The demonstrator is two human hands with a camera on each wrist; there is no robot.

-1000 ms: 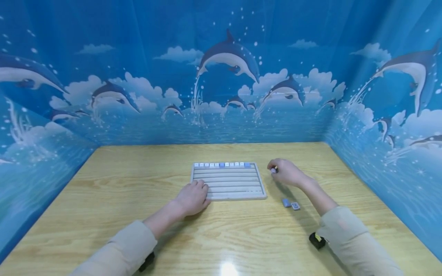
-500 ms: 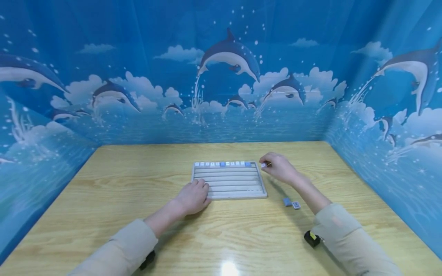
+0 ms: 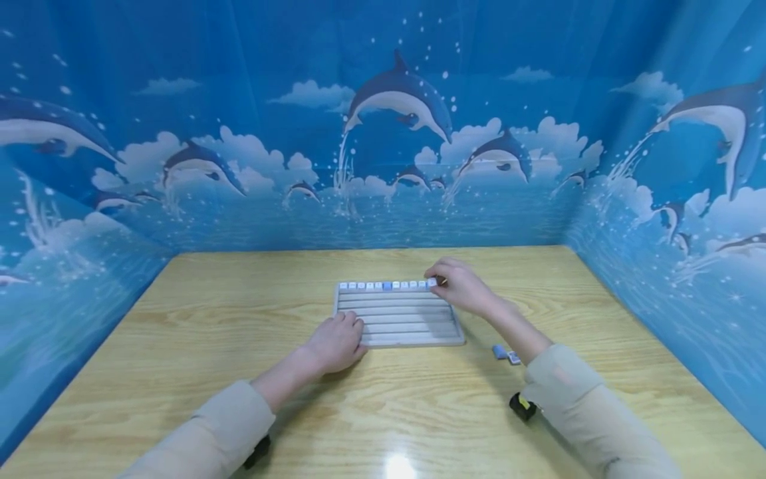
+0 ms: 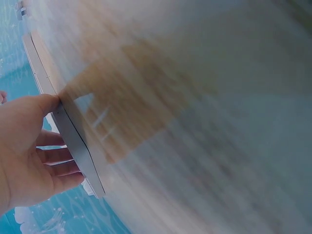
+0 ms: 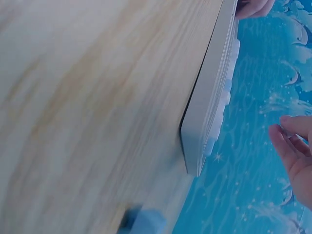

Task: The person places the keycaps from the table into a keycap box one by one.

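A pale grey tray (image 3: 413, 319) with long ridges lies mid-table. Along its back groove runs a row of small white and blue blocks (image 3: 387, 286) that look like keycaps. My left hand (image 3: 336, 342) holds the tray's front left corner, thumb at the front edge and fingers over the top. At the back right corner, my right hand (image 3: 463, 289) pinches a small white keycap-like block (image 3: 432, 283) at the right end of the row. Whether it is seated in the groove, I cannot tell. In the right wrist view, the right hand's fingertips (image 5: 282, 122) mostly hide what they pinch.
A blue block (image 3: 499, 352) and a white block (image 3: 513, 358) with a printed face lie right of the tray, near the right forearm. Each cuff has a dark device under it, such as the right one (image 3: 523, 406). Dolphin-print curtains (image 3: 383, 219) bound the table.
My right hand has moved left with the small white block, from beside the tray to its back right corner. My left hand stays on the tray. The two loose blocks remain in place.
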